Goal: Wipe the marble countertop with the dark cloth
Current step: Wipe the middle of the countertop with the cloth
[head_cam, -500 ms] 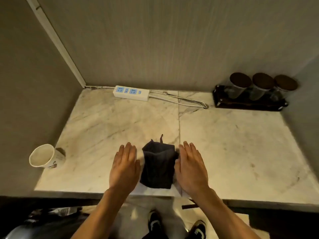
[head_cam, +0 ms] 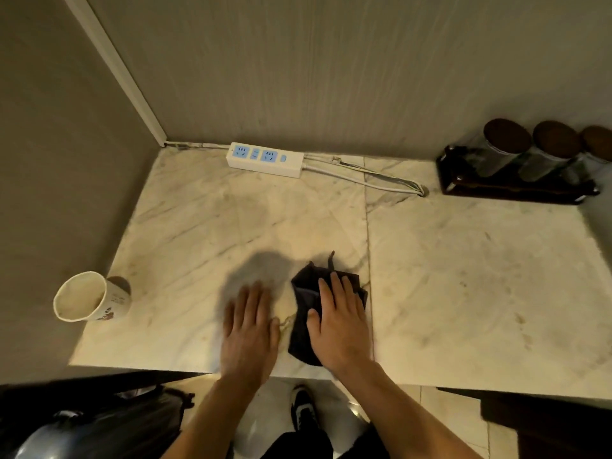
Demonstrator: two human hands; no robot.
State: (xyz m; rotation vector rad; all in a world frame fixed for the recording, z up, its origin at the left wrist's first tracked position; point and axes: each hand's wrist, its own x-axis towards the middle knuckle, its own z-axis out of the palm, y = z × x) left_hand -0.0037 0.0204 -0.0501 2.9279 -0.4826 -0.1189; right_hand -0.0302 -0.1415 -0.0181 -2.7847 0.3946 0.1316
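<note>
The right hand (head_cam: 337,321) is spread flat on the dark cloth (head_cam: 303,332) near the marble countertop (head_cam: 463,260) front edge; the left hand (head_cam: 250,329) lies open beside it. Even downward pressure should be applied in overlapping strokes.

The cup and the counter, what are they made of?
The cup looks like paper: thin matte cream wall, rolled rim and a small print on its side. The countertop looks like polished marble, pale with grey veins and a soft sheen, though it could be some other stone.

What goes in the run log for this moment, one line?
stage: wipe starting | right hand: flat on dark cloth | left hand: flat on marble countertop beside cloth | paper cup: left edge
</note>
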